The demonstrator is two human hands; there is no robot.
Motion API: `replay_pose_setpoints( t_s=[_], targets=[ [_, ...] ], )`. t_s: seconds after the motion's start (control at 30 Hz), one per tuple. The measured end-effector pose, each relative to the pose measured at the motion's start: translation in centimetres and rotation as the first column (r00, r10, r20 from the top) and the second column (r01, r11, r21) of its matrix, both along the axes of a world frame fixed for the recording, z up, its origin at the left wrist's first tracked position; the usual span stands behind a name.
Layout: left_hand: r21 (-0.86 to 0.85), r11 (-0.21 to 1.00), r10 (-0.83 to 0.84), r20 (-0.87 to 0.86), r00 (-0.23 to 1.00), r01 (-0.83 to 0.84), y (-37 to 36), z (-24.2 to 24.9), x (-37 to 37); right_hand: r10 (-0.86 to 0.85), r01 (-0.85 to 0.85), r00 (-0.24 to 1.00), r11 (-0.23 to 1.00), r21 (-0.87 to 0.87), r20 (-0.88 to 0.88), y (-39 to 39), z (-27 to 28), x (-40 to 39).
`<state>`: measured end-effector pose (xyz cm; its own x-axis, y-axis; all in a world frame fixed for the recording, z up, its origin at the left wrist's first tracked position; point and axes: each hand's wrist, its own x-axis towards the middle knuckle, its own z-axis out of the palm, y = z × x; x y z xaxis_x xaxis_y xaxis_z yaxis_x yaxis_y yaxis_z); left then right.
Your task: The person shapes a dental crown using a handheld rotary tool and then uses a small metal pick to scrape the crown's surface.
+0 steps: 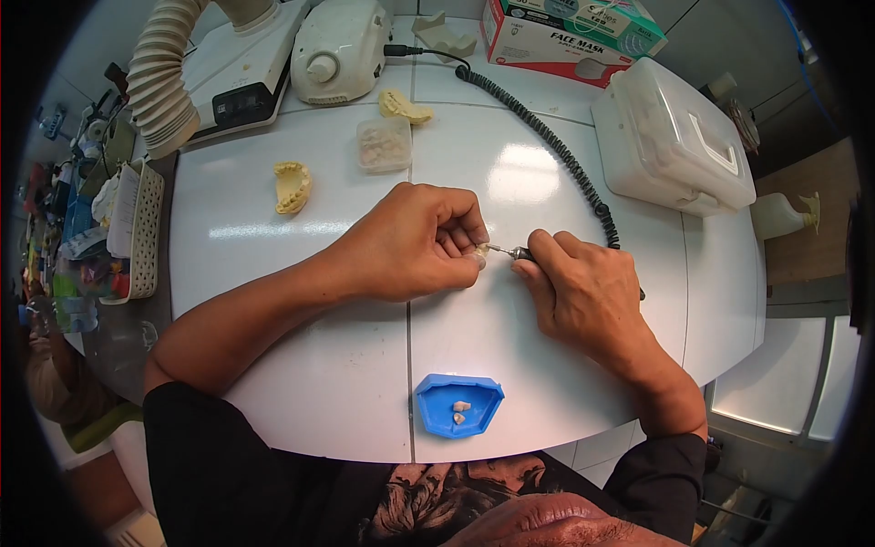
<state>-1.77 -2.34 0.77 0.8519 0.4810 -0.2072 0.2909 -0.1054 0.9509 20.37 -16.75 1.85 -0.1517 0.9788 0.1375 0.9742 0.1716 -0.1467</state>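
My left hand (pixel 415 239) is closed in a pinch around a small pale piece (pixel 482 250), mostly covered by the fingertips. From the right, my right hand (pixel 583 278) grips a dark rotary handpiece (pixel 522 253) like a pen, its thin metal bit pointing left and meeting the small piece. Nearer my body, a blue tray (pixel 437 421) holds small tooth-like pieces (pixel 460 407). Beyond my left hand are a clear box (pixel 384 146) of pale pieces and a yellowish dental cast (pixel 292 188). Another cast (pixel 405 108) lies behind the box.
A coiled black cord (pixel 556 146) runs from the white control unit (pixel 339 55) toward my right hand. At the back right stand mask boxes (pixel 574 41) and a white case (pixel 670 137). A ribbed hose (pixel 164 82) and basket (pixel 141 232) are left. Part of another person shows far left.
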Motion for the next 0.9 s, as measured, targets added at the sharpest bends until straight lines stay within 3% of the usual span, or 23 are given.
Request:
replay_pose_setpoints(
  t_s=[0.9],
  targets=[
    [0.023, 1.0, 0.007, -0.013, 1.0, -0.007, -0.08, -0.02, 0.1, 0.007, -0.008, 1.0, 0.999, -0.033, -0.023, -0.13, 0.38, -0.24]
  ],
)
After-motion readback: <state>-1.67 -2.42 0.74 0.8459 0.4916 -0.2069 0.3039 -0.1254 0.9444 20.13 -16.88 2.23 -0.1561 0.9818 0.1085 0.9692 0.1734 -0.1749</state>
